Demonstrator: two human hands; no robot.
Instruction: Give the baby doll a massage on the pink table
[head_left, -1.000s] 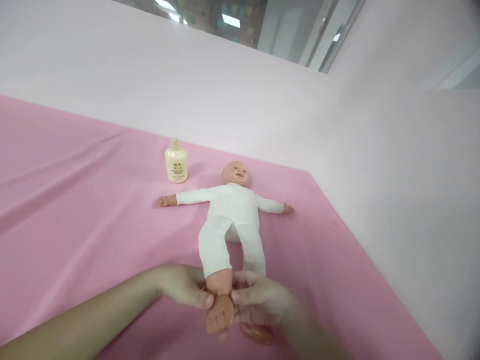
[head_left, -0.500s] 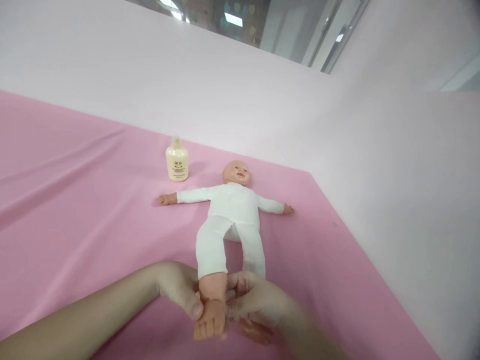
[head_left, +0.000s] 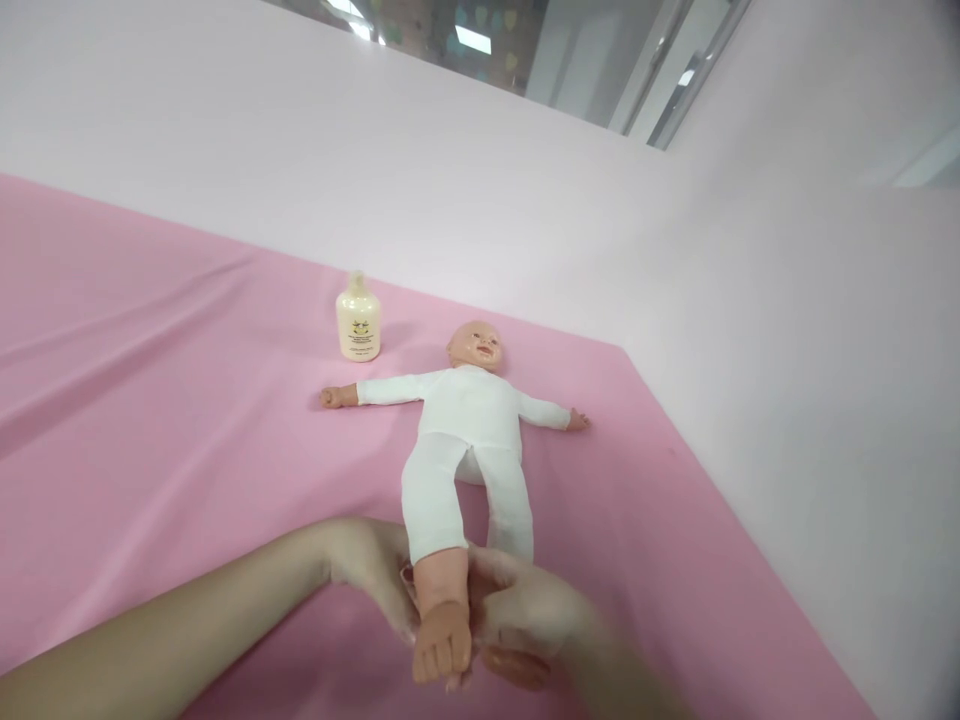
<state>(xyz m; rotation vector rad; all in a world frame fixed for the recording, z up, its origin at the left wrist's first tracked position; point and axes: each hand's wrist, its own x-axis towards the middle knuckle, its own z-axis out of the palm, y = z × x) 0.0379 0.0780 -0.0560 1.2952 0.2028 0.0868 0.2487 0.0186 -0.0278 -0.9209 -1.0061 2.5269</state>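
Left hand (head_left: 375, 575) curled against the doll's foot (head_left: 442, 640) from the left, bottle (head_left: 358, 318) upright behind, doll (head_left: 465, 420) flat on its back on the pink sheet (head_left: 150, 400), right hand (head_left: 525, 610) closed round the same foot's other side

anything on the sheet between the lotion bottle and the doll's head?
Nothing: in the head view, only bare pink sheet lies between the lotion bottle and the doll's head.
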